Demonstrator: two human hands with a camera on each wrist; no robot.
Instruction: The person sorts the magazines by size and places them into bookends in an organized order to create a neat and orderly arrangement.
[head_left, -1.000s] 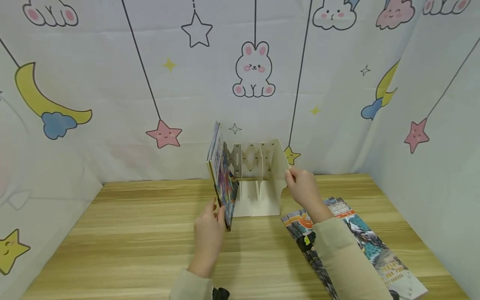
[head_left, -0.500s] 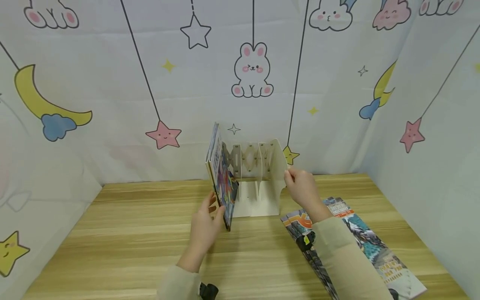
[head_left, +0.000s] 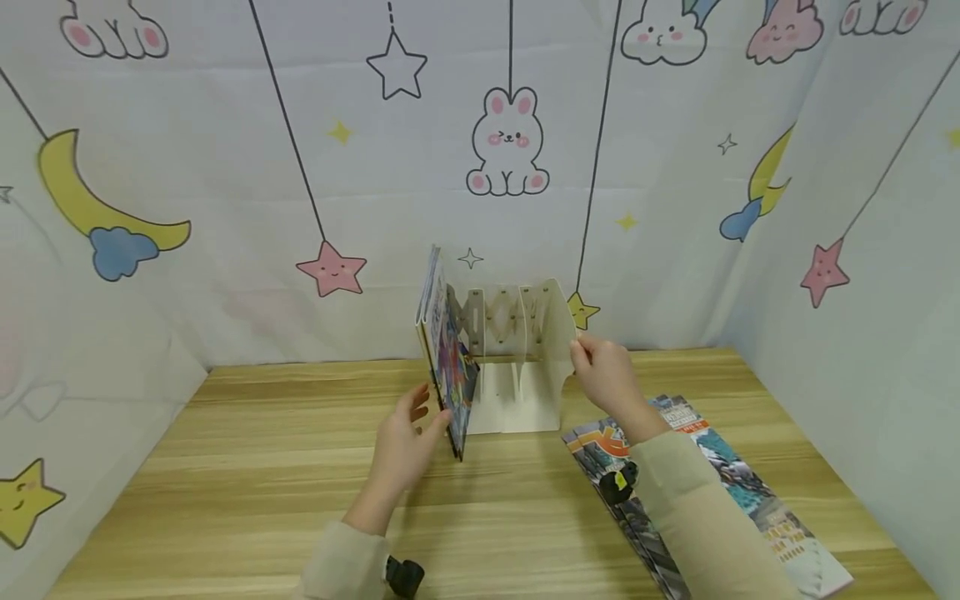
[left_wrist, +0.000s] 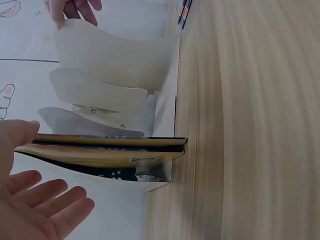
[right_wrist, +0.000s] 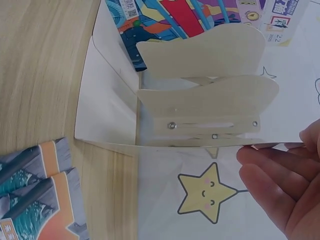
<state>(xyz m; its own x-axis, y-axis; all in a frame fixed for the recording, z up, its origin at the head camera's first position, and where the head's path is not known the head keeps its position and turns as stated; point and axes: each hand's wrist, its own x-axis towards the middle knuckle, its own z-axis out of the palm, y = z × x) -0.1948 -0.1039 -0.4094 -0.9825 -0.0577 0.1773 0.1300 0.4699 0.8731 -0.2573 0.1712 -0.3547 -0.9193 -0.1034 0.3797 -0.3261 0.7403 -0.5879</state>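
A cream expandable book rack (head_left: 512,407) with upright dividers stands on the table. Several thin picture books (head_left: 452,362) are upright in its leftmost slot, their colourful cover facing the dividers. My left hand (head_left: 405,435) is beside their front edges with its fingers spread and relaxed. In the left wrist view, its thumb lies at the book edges (left_wrist: 95,156), while the other fingers extend outside the rack's left end panel. My right hand (head_left: 606,375) pinches the upper front edge of the right end panel (right_wrist: 200,146) between thumb and fingers.
Several glossy comic-style booklets (head_left: 738,479) lie fanned on the wooden table (head_left: 247,475) at right, partly under the right forearm. A white cloth (head_left: 420,167) printed with rabbits and stars hangs behind the rack and along both sides.
My left hand has drawn back slightly to the left from the books, and its fingers have loosened. The right hand keeps its pinch on the rack's panel. The books and rack stay put.
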